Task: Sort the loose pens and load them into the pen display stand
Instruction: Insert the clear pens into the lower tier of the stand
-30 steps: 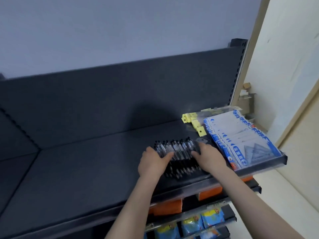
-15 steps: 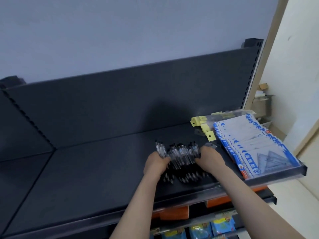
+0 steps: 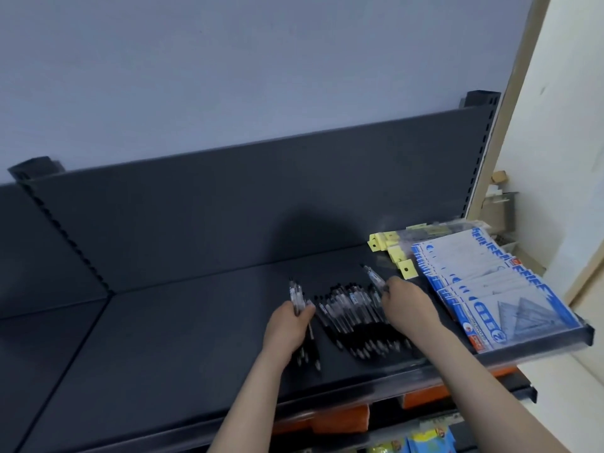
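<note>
A heap of loose black-and-clear pens (image 3: 356, 317) lies on the dark shelf (image 3: 183, 341), tips toward me. My left hand (image 3: 287, 325) grips a small bunch of pens (image 3: 295, 294) at the heap's left edge, their tips sticking out below my palm. My right hand (image 3: 407, 304) pinches a single pen (image 3: 372, 277) at the heap's right side, and its far end is lifted above the others. No pen display stand is in view.
Blue-and-white packets of set squares (image 3: 500, 292) lie fanned on the shelf's right end, with yellow-tagged clear packs (image 3: 397, 246) behind them. The shelf's back panel (image 3: 228, 210) rises behind. Orange and blue goods (image 3: 340, 423) sit on lower shelves.
Both hands were pressed around the whole heap. Now they have drawn apart: the left has pulled a few pens leftward, and the right has lifted one pen at the right.
</note>
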`<state>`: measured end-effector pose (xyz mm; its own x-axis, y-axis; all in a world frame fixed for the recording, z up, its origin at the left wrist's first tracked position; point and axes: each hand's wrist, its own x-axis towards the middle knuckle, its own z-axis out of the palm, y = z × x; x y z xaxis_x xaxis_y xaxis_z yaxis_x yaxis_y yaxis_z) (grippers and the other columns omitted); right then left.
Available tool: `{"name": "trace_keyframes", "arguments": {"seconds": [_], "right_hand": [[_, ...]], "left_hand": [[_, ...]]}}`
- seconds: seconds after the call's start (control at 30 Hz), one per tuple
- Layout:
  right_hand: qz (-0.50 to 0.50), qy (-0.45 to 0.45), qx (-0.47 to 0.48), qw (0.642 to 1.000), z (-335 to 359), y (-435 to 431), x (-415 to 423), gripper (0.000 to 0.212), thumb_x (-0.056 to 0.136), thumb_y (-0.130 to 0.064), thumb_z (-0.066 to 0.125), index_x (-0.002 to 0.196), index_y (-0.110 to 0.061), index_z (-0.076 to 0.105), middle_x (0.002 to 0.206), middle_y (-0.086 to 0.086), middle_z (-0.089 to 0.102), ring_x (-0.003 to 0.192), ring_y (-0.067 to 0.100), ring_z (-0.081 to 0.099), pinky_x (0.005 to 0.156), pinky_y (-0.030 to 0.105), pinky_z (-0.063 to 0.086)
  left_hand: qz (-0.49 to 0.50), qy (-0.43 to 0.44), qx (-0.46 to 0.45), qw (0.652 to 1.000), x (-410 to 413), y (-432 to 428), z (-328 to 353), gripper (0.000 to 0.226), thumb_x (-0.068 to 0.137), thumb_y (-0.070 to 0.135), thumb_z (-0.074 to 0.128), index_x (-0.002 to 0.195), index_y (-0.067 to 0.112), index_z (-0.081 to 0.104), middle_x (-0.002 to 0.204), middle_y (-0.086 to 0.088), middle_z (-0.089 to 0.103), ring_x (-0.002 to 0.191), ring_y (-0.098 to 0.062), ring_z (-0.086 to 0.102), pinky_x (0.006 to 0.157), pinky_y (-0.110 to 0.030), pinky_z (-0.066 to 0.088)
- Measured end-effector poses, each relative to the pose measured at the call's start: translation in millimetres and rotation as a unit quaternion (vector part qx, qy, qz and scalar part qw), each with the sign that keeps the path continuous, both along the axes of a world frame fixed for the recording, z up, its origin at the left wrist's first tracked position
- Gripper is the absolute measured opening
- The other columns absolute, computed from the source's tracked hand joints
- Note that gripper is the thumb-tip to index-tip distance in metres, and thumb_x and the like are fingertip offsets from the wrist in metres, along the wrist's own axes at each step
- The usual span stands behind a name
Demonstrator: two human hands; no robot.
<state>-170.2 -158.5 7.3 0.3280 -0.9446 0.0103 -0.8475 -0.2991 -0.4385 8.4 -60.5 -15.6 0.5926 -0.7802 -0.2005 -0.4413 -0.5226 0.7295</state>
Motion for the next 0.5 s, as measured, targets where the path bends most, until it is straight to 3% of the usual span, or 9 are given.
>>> {"name": "trace_keyframes", "arguments": {"seconds": [0.07, 0.17, 0.33, 0.5], "right_hand": [[0.029, -0.031, -0.007, 0.999, 6.2, 5.5, 4.8, 0.01, 0.095, -0.014, 0.042, 0.087, -0.01, 0.046, 0.086, 0.011, 0.062, 0.071, 0.025, 0.049, 0.061, 0.031, 0.035], [0.071, -0.069, -0.006, 0.995, 15.1, 14.9, 13.5, 0.012, 0.096, -0.017, 0.04, 0.093, -0.011, 0.05, 0.083, 0.004, 0.057, 0.075, 0.025, 0.052, 0.061, 0.032, 0.034], [0.134, -0.135, 0.02, 0.982, 20.5, 28.6, 30.9, 0.009, 0.097, -0.018, 0.043, 0.097, -0.014, 0.051, 0.083, 0.001, 0.056, 0.078, 0.023, 0.053, 0.064, 0.034, 0.038], [0.179, -0.18, 0.063, 0.965, 14.9, 44.7, 48.7, 0.01, 0.095, -0.015, 0.044, 0.089, -0.016, 0.052, 0.081, 0.002, 0.061, 0.074, 0.023, 0.056, 0.064, 0.034, 0.04]], "left_hand": [[0.024, 0.078, -0.044, 0.996, 1.1, 6.0, 1.3, 0.032, 0.097, 0.038, 0.052, 0.076, 0.015, 0.045, 0.078, 0.001, 0.05, 0.072, -0.014, 0.047, 0.069, -0.03, 0.037], [0.063, 0.159, -0.095, 0.981, 0.2, 15.7, 11.2, 0.022, 0.1, 0.031, 0.049, 0.093, 0.012, 0.057, 0.085, 0.002, 0.061, 0.078, -0.011, 0.056, 0.076, -0.027, 0.043], [0.133, 0.321, -0.178, 0.921, -2.8, 32.3, 28.0, 0.016, 0.101, 0.022, 0.048, 0.092, 0.009, 0.047, 0.063, -0.008, 0.059, 0.048, -0.017, 0.056, 0.052, -0.028, 0.051], [0.168, 0.302, -0.214, 0.914, -1.1, 52.7, 33.8, 0.018, 0.101, 0.024, 0.048, 0.087, 0.013, 0.046, 0.057, -0.001, 0.051, 0.042, -0.012, 0.045, 0.043, -0.022, 0.043]]}}
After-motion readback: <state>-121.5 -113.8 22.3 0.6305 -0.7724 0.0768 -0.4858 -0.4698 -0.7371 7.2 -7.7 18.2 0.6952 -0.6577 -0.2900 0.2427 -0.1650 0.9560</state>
